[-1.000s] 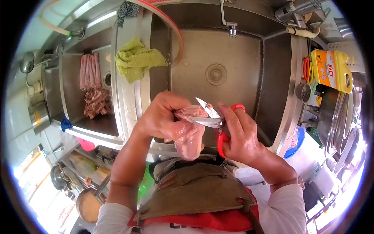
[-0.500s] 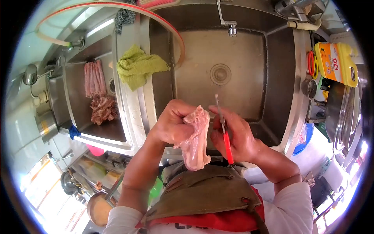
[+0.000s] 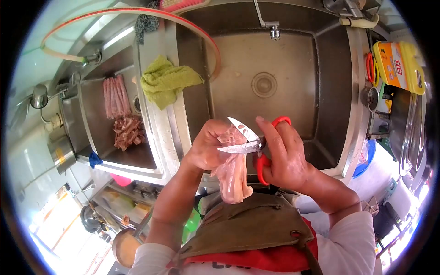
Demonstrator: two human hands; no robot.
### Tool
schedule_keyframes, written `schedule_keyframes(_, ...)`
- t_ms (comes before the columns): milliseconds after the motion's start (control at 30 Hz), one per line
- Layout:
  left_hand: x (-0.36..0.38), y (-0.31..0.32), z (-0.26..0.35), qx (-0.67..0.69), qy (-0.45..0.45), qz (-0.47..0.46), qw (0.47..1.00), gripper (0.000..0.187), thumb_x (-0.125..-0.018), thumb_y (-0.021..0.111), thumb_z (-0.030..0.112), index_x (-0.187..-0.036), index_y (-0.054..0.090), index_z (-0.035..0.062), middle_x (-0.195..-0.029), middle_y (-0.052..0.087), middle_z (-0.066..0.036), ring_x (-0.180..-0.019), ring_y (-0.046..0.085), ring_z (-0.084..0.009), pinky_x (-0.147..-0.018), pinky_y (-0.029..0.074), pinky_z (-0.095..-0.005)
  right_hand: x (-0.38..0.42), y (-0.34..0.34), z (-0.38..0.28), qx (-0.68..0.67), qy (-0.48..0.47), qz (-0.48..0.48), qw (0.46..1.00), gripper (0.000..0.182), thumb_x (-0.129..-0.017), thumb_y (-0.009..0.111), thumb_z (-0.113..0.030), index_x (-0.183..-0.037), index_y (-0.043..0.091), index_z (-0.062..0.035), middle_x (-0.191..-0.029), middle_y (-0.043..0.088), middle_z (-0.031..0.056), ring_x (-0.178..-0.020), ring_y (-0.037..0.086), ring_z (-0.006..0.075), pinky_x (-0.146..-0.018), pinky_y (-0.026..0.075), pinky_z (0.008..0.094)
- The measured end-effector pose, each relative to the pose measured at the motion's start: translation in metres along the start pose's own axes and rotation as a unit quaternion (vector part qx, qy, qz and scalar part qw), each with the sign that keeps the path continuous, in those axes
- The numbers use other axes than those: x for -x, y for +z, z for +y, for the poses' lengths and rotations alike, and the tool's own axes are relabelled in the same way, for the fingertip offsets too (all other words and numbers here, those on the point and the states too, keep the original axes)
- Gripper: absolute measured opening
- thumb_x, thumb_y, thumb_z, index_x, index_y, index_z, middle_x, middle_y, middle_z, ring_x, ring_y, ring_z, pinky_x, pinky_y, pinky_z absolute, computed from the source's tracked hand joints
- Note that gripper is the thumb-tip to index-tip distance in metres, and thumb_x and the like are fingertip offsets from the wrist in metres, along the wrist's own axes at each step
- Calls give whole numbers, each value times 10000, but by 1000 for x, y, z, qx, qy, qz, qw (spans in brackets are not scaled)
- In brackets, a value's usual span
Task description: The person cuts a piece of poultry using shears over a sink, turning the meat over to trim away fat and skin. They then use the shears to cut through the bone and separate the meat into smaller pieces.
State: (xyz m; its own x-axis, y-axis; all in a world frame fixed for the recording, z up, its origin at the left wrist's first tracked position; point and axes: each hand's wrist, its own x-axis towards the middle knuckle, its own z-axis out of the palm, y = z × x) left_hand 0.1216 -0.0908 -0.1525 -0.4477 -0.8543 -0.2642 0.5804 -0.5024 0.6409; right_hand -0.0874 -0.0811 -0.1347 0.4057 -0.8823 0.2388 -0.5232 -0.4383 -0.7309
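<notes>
My left hand [image 3: 207, 147] is closed round a pale pink piece of raw meat [image 3: 233, 178], which hangs below the fist over the near edge of the sink. A pair of red-handled scissors [image 3: 248, 147] is in my right hand [image 3: 289, 155], its fingers at the handle loops. The blades are spread and point left. The meat's top end lies between them, right beside the left thumb.
In front is a large steel sink [image 3: 293, 82] with a drain [image 3: 264, 85]. A green cloth [image 3: 167, 82] lies on its left rim. The smaller left basin [image 3: 91, 98] holds long meat pieces [image 3: 116, 97] and a heap of trimmings [image 3: 128, 133]. A yellow jug [image 3: 398, 67] stands at right.
The scissors have turned from upright to pointing left, opened, and moved over the meat's top end. My right hand has turned with them; my left hand still holds the meat.
</notes>
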Motion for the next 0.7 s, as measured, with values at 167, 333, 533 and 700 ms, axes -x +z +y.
schedule_keyframes(167,4,-6,3,-13,-49,-14,999,267,-785,770,184,-899,667,-35,-900,673,-64,-786,598,-113,-696,470,-270,2,3,1,0,-2,-13,1000,685,-616,714,-40,-1270,530,51,-801,505,140,-668,550,307,-577,488,401)
schedule_keyframes(333,2,-4,4,10,-16,-4,1000,306,-801,776,250,-844,642,-22,-854,643,-52,-769,568,-113,-659,443,-280,3,4,6,-30,-4,-4,1000,637,-623,676,78,-1244,538,58,-796,559,142,-597,521,283,-523,454,366)
schedule_keyframes(533,0,-7,5,-27,-65,-14,997,360,-784,801,302,-803,627,-13,-783,622,-28,-693,541,-96,-594,422,-270,5,6,3,-206,98,-19,973,529,-747,663,56,-1260,533,40,-804,596,136,-612,552,281,-572,476,349)
schedule_keyframes(700,2,-11,-5,-43,-45,-12,998,378,-770,812,306,-848,653,-28,-787,642,-21,-688,555,-93,-596,435,-256,4,1,3,-201,96,-28,974,588,-720,662,34,-1291,526,18,-984,616,216,-807,630,373,-667,532,409)
